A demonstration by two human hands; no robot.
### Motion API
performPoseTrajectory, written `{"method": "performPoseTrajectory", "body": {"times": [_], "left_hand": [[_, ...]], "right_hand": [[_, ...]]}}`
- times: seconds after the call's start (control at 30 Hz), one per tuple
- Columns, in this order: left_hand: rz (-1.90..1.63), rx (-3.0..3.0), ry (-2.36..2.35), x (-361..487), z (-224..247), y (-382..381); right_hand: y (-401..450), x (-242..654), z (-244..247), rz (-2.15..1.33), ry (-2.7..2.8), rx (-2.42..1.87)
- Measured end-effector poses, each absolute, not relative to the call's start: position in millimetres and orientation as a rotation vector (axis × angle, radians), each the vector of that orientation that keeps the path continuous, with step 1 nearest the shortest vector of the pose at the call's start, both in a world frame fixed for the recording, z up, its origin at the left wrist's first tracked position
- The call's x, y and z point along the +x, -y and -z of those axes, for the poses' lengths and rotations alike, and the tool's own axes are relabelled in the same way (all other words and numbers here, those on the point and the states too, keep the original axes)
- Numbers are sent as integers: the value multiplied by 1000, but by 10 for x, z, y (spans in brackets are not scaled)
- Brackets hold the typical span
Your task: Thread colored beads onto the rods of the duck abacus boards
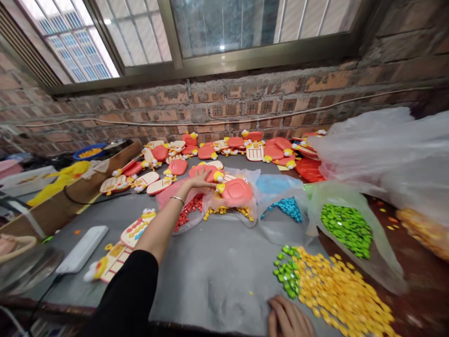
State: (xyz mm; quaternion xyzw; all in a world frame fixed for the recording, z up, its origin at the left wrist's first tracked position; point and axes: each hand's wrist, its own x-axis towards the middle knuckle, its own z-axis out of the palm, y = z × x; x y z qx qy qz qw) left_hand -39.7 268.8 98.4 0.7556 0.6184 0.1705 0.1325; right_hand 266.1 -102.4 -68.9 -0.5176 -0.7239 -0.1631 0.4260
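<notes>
The left arm point(158, 228) stretches forward from the near left, with a black sleeve point(126, 295) and a thin bracelet point(177, 199) on the wrist. The left hand point(199, 180) is spread, palm down, and rests on a red piece point(195, 170). The right hand point(287, 318) lies at the near edge with its fingers a little curled, pinching nothing, just beside a pile of yellow beads point(336, 290). Loose green beads point(286, 271) touch this pile on its left side. Farther away, open bags hold red beads point(189, 210), blue beads point(286, 209) and more green beads point(345, 230). Many other red pieces point(273, 150) lie along the far side of the gray surface point(210, 276). A clear plastic sheet point(382, 150) is heaped on the right. Behind stands a brick wall point(224, 105), with a window point(224, 28) above it.
</notes>
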Motion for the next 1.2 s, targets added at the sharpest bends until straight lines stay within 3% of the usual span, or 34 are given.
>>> {"method": "performPoseTrajectory", "body": {"times": [0.2, 0.47, 0.63, 0.87, 1.03, 1.2], "left_hand": [[-616, 2301, -1907, -214, -1006, -2325], [-1210, 2111, -2009, -89, -1265, -1464], [-1581, 1825, -1715, 58, -884, -455], [-1151, 1768, -1470, 56, -68, 153], [-997, 1850, -1532, -207, 0, 85], [-848, 1949, -1584, -300, 19, 110]], "right_hand": [[1042, 2597, 511, 379, 1823, -1348], [1120, 2647, 407, -3, 1781, -1270], [1003, 2669, 37, -190, 1714, -1186], [309, 2293, -635, -331, 1870, -1008], [-542, 1660, -807, -504, 2184, -830], [-1290, 833, -637, -468, 2423, -879]]}}
